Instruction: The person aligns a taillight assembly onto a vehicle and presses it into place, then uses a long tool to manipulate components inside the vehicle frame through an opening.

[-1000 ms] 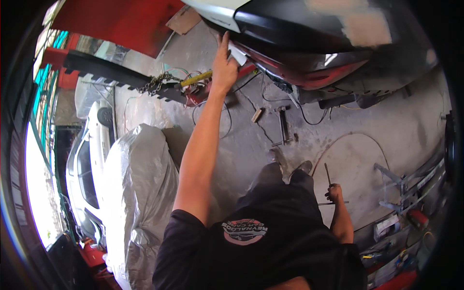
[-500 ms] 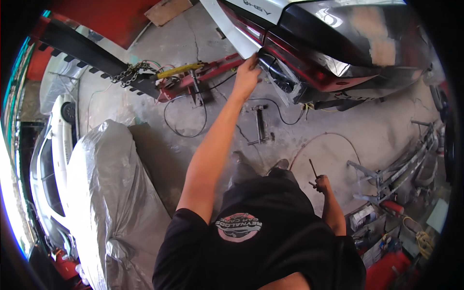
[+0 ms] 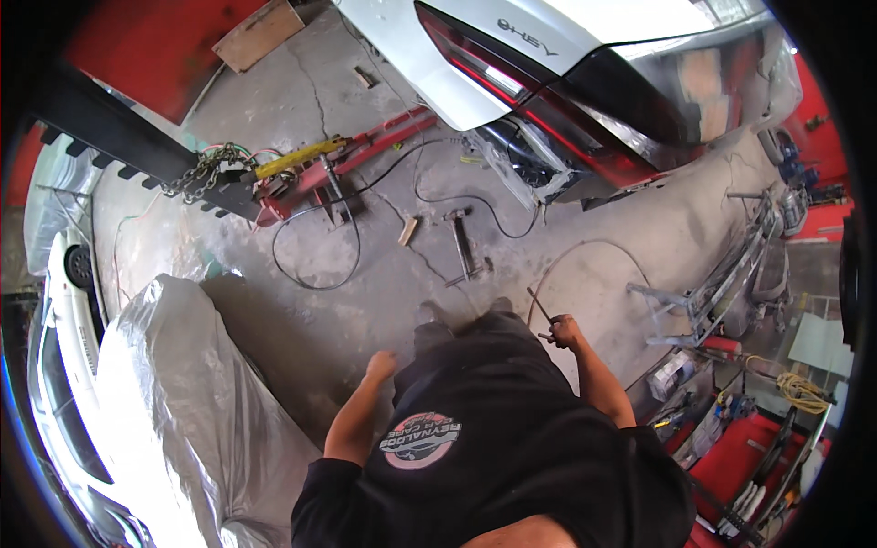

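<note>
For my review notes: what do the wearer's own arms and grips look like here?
The black shirt has short black sleeves, leaving both forearms bare. The left grip and the right grip show no gloves, and no watch is visible on either arm. A round, printed badge in pinkish red, white and dark tones marks the shirt.

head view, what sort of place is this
Likely a car repair shop: a white car whose rear corner looks opened up, a chain by a black beam, and a metal tool on the floor.
</note>
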Tool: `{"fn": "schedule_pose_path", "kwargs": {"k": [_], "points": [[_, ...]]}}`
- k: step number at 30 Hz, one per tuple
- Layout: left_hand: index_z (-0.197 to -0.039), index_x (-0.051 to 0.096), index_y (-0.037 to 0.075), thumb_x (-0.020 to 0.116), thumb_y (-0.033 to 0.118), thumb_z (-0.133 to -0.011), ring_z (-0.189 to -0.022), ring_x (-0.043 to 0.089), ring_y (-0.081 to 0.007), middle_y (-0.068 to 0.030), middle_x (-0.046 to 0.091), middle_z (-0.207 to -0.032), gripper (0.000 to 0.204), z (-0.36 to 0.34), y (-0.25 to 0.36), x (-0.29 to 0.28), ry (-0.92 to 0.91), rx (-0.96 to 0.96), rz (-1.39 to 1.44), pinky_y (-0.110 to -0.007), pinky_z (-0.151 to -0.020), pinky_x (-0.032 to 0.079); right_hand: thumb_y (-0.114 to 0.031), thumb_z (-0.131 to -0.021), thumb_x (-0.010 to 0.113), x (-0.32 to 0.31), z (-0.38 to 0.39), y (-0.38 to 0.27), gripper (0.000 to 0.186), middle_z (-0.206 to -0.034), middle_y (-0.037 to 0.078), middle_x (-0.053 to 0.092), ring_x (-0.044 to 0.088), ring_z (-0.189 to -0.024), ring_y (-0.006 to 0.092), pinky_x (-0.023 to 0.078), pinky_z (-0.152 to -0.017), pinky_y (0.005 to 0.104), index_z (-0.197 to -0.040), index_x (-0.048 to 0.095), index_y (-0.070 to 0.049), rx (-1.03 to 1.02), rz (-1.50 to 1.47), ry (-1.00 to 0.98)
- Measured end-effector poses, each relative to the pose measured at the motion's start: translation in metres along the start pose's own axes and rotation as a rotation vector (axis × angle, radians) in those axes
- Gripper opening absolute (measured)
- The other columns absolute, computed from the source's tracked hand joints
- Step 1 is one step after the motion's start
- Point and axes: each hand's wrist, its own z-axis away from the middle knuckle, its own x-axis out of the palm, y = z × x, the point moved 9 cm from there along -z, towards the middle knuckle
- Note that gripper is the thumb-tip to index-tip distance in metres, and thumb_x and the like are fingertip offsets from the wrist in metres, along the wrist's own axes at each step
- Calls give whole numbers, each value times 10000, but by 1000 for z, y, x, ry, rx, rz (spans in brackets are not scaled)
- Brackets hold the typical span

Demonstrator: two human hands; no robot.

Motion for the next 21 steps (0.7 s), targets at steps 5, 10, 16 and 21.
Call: {"fn": "schedule_pose_path", "kwargs": {"k": [5, 10, 16, 21], "points": [[-1175, 721, 70, 562, 247, -916, -1188, 622, -395, -214, 671, -1256, 352, -21, -66, 2, -99, 201, -614, -487, -1031, 492, -60, -874, 567, 12, -23, -45, 407, -697, 176, 718, 613, -448, 205, 497, -411, 360, -1255, 636, 65, -68, 172, -160], [-1187, 717, 14, 660, 236, -880, -1050, 688, -407, -241, 717, -1140, 383, -14, 0, -71, 360, -224, 815, -442, -939, 529, -96, -890, 569, 10, -89, -76, 211, -659, 159, 709, 662, -476, 204, 511, -412, 357, -1015, 687, 28, -130, 310, -220], [-1150, 730, 4, 608, 188, -922, -1050, 705, -371, -235, 731, -1085, 317, 22, 53, -113, 647, -4, 448, -412, -945, 528, -127, -815, 548, 56, -155, -178, 228, -672, 213, 671, 588, -422, 298, 500, -413, 398, -848, 680, 56, -734, 620, -64], [-1165, 724, 6, 615, 220, -940, -1124, 678, -381, -236, 711, -1163, 330, -32, 49, -144, 307, 11, 486, -410, -986, 508, -170, -862, 634, 77, -110, -249, 213, -724, 128, 694, 567, -447, 180, 409, -387, 328, -923, 691, 26, -315, -69, -341]]}}
